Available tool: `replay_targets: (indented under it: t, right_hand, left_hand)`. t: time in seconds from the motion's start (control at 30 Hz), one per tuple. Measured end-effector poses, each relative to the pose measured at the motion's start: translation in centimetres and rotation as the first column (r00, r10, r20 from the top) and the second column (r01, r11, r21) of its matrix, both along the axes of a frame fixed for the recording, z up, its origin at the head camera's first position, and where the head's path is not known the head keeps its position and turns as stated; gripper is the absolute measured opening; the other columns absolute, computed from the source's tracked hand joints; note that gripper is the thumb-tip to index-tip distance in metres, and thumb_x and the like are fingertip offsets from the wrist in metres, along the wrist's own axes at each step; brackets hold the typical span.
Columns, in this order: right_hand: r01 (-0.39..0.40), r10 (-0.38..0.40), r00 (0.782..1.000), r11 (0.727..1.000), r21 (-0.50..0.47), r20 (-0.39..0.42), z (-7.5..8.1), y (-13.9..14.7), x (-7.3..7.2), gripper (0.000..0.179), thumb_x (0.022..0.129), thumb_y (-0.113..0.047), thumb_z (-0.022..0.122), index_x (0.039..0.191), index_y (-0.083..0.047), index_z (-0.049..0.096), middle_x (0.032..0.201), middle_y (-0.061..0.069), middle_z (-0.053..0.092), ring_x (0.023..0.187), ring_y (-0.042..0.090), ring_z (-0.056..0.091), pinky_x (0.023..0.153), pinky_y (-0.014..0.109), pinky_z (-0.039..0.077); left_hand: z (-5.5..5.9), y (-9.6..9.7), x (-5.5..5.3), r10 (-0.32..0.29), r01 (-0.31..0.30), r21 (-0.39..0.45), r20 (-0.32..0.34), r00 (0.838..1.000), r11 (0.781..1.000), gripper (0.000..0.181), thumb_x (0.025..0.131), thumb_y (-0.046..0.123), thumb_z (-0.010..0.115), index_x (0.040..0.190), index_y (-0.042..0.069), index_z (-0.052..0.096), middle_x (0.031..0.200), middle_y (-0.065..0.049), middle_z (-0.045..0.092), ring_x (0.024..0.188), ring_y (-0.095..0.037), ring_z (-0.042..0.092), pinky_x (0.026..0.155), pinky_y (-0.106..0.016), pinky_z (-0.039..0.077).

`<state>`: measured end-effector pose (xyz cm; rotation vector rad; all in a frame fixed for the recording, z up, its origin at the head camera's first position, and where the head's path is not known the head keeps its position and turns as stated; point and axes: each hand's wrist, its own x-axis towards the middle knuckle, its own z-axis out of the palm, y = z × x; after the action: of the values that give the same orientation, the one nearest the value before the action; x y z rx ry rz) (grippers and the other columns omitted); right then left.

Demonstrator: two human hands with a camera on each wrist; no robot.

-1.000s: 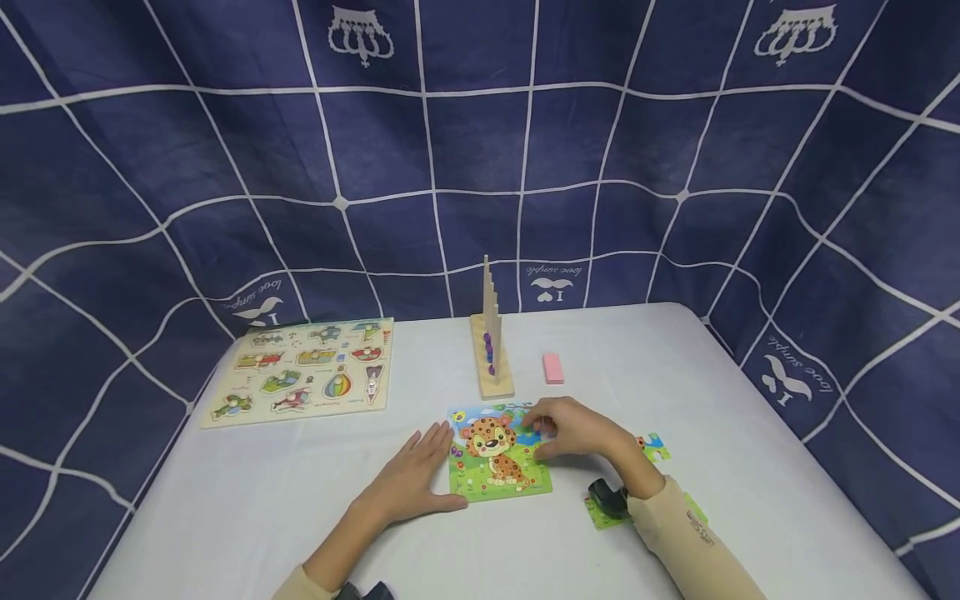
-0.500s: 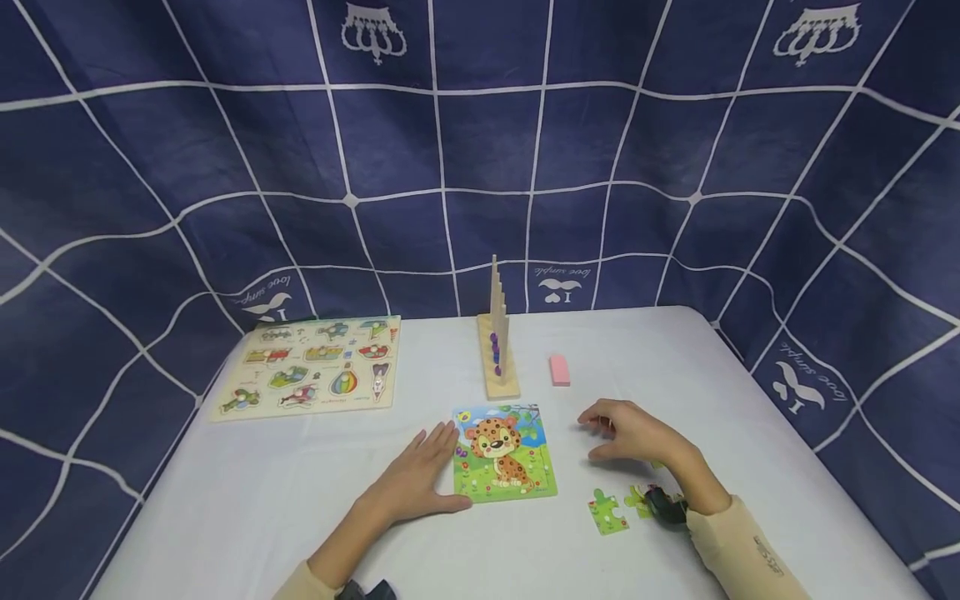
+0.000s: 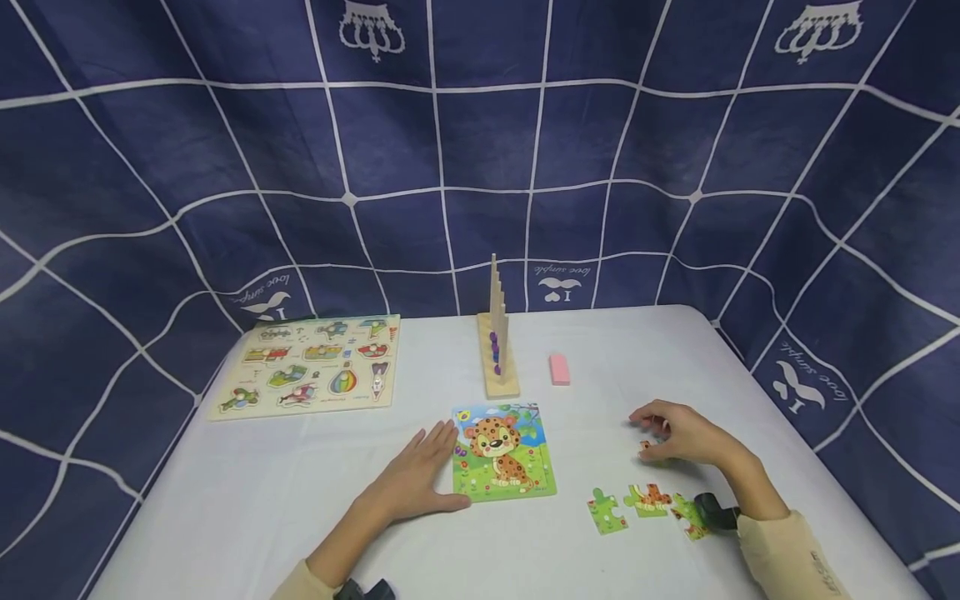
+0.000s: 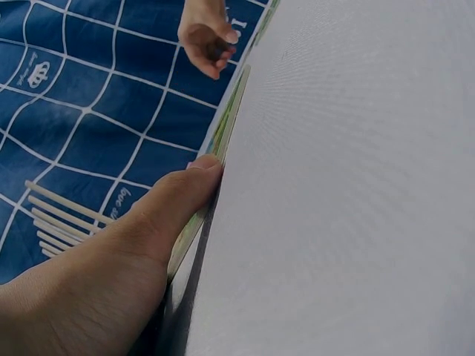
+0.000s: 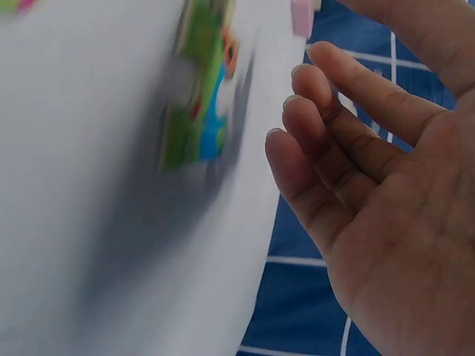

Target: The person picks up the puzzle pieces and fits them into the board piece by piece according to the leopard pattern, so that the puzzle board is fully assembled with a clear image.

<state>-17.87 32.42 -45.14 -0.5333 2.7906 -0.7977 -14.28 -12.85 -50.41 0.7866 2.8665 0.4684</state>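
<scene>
A square jigsaw puzzle board [image 3: 517,479] with a cartoon leopard lies on the white table. My left hand [image 3: 414,477] rests along its left side, fingers extended and thumb at the lower left corner; in the left wrist view the thumb [image 4: 174,204] touches the board's edge. To the right, my right hand [image 3: 690,433] hovers with loosely bent fingers and holds nothing. A leopard-patterned jigsaw piece [image 3: 647,448] lies partly hidden beneath it. Nearer the front lie a green piece [image 3: 606,513], an orange-and-green piece [image 3: 649,500] and another green piece [image 3: 688,515], close to the wrist camera.
A wooden knob puzzle [image 3: 307,367] with vehicle shapes lies at the back left. Behind the leopard board stands a wooden rack [image 3: 498,383] with upright rods and purple and blue beads. A pink block [image 3: 559,370] sits to its right. A blue checked curtain [image 3: 585,142] surrounds the table.
My right hand has left the board's right side and moved right, over the loose pieces, uncovering those in front. My left hand stays at the board's left side.
</scene>
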Motion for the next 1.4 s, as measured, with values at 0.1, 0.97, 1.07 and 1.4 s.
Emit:
replay_targets:
  t: [0.1,0.97,1.07,1.4]
  right_hand:
    - [0.019,-0.018,1.0,1.0,-0.011,0.022,-0.2,0.8,0.2,0.056,0.069,-0.026,0.087,0.116,-0.005,0.065,0.096,0.0,0.06,0.083,0.009,0.05,0.07,0.022,0.048]
    - [0.104,-0.105,0.986,0.994,0.02,0.126,-0.7,2.5,1.3,0.051,0.062,-0.011,0.088,0.107,-0.001,0.065,0.088,0.003,0.055,0.081,0.015,0.048,0.064,0.02,0.045]
    - [0.103,-0.104,0.987,0.995,0.02,0.126,-0.7,2.5,1.2,0.046,0.063,-0.01,0.088,0.102,-0.002,0.066,0.086,0.002,0.055,0.079,0.014,0.048,0.063,0.02,0.044]
    - [0.116,-0.116,0.98,0.993,0.011,0.159,-0.8,3.0,0.9,0.037,0.062,-0.01,0.088,0.092,-0.006,0.066,0.077,0.001,0.054,0.072,0.012,0.048,0.058,0.021,0.042]
  left_hand:
    - [0.0,-0.1,0.0,-0.001,0.001,-0.005,-0.004,1.0,1.0,0.113,0.075,0.082,0.053,0.154,0.006,0.025,0.163,-0.009,0.02,0.151,-0.026,0.02,0.124,-0.046,0.018]
    - [0.0,-0.2,0.0,0.0,0.0,-0.012,-0.007,1.0,1.0,0.114,0.075,0.082,0.053,0.154,0.006,0.024,0.163,-0.009,0.019,0.151,-0.026,0.02,0.124,-0.046,0.018]
    - [0.0,-0.2,0.0,0.0,0.0,-0.013,-0.007,1.0,1.0,0.114,0.075,0.082,0.053,0.154,0.006,0.024,0.163,-0.009,0.019,0.151,-0.026,0.02,0.124,-0.046,0.018]
    - [0.1,-0.1,-0.1,0.0,0.0,-0.011,-0.005,1.0,1.0,0.114,0.075,0.082,0.053,0.154,0.006,0.024,0.163,-0.009,0.019,0.152,-0.025,0.019,0.124,-0.045,0.018]
